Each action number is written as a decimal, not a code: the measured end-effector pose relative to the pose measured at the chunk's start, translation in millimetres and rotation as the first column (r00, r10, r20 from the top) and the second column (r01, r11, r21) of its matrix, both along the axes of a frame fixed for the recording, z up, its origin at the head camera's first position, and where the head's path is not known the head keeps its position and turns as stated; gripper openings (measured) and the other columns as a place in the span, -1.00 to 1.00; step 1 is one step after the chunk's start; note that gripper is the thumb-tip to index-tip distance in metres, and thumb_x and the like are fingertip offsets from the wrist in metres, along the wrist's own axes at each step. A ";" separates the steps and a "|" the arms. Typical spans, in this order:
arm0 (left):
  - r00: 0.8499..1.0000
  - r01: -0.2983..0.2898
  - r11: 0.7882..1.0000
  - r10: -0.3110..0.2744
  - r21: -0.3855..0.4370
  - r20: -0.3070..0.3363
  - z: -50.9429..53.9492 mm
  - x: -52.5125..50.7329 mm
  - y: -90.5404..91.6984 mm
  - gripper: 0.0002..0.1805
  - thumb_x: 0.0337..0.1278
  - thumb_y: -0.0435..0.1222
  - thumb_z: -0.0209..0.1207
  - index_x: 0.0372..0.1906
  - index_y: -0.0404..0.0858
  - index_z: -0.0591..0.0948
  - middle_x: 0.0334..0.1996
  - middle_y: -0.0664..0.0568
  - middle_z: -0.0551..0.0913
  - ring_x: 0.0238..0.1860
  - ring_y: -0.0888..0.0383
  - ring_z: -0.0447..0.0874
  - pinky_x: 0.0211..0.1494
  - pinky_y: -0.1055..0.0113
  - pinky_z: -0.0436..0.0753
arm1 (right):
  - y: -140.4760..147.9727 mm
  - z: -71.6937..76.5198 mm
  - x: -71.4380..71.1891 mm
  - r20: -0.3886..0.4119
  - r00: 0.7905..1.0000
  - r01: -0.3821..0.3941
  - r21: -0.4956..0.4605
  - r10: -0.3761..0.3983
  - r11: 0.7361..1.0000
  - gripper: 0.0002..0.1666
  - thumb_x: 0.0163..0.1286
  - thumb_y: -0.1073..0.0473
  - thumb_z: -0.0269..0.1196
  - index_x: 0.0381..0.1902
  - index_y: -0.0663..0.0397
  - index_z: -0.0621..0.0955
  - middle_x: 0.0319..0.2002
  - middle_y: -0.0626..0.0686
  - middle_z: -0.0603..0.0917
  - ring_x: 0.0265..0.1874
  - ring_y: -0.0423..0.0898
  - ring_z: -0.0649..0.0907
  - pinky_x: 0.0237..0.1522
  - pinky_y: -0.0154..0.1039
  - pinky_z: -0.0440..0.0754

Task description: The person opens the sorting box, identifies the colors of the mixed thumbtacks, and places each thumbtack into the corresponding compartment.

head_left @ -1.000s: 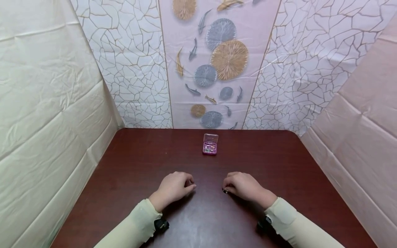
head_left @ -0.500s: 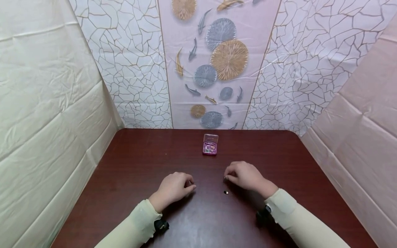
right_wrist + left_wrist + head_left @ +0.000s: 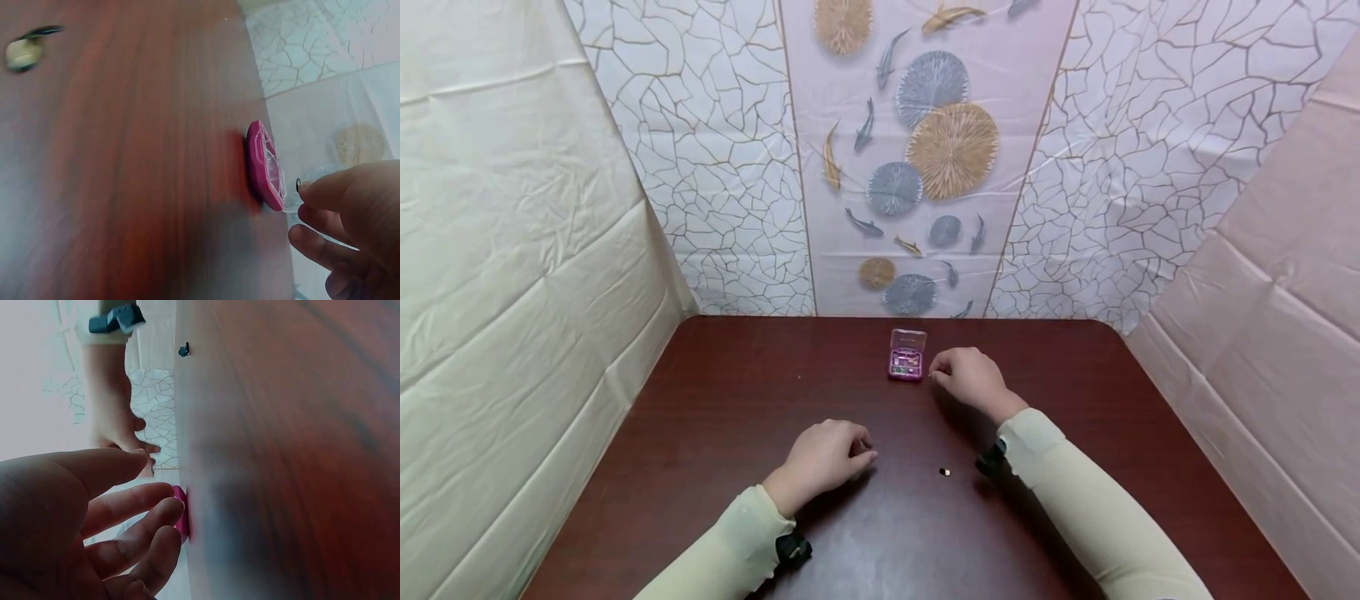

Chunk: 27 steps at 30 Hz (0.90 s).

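My right hand (image 3: 972,379) is just right of a small magenta case (image 3: 906,364), above the table. Between its thumb and finger it pinches a tiny dark, shiny piece (image 3: 299,185), possibly an earring; most of it is hidden. The case's clear lid (image 3: 908,339) stands up, and small coloured pieces sit in its compartments. A second small piece, black and gold, looks like a stud earring (image 3: 944,472) and lies on the table nearer the body. My left hand (image 3: 826,454) rests low at the table's left-centre, fingers loosely bent, holding nothing.
The dark red-brown table (image 3: 737,358) reaches back to a patterned cloth wall (image 3: 737,208). Pale cloth hangs along the left and right sides. A tiny pale speck (image 3: 799,377) lies left of the case. Black wrist bands (image 3: 793,550) sit at both cuffs.
My right hand has left the black-and-gold piece on the table and moved forward to the case's right side with a tiny piece in its fingertips. My left hand stays put.
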<state>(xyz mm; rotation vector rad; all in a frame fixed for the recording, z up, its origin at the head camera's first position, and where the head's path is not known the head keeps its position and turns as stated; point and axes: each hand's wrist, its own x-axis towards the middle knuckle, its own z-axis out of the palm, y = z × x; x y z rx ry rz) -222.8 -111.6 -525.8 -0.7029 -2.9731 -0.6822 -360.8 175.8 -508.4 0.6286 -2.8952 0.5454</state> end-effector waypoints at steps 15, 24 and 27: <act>1.000 0.007 1.000 -0.007 0.015 -0.003 -1.6 -4.8 5.8 -0.90 0.40 -0.10 0.47 -0.15 -0.02 0.85 -0.42 0.32 0.72 -0.43 0.35 0.64 -0.28 0.22 0.68 | -35.6 -3.2 -27.9 0.020 1.000 0.008 0.095 -0.010 0.995 -0.90 0.58 0.06 0.43 -0.11 -0.14 0.86 -0.13 -0.06 0.85 -0.18 0.00 0.80 -0.13 0.08 0.78; 1.000 0.010 1.000 -0.010 0.006 -0.014 -5.0 -6.2 7.3 -0.88 0.41 -0.07 0.45 -0.15 0.00 0.85 -0.45 0.35 0.70 -0.44 0.38 0.62 -0.28 0.24 0.67 | -34.5 -10.6 -33.6 0.011 1.000 -0.002 0.121 0.001 0.993 -0.87 0.59 0.13 0.38 -0.11 -0.09 0.87 -0.13 -0.06 0.85 -0.19 -0.02 0.80 -0.10 0.02 0.79; 1.000 0.010 1.000 -0.010 0.010 -0.013 -5.7 -6.1 7.6 -0.87 0.41 -0.07 0.45 -0.15 0.00 0.85 -0.45 0.36 0.69 -0.44 0.38 0.61 -0.29 0.24 0.66 | -35.0 -12.3 -33.5 0.006 1.000 -0.001 0.115 0.000 0.993 -0.88 0.58 0.15 0.39 -0.13 -0.07 0.87 -0.15 -0.05 0.85 -0.20 -0.02 0.80 -0.09 0.02 0.79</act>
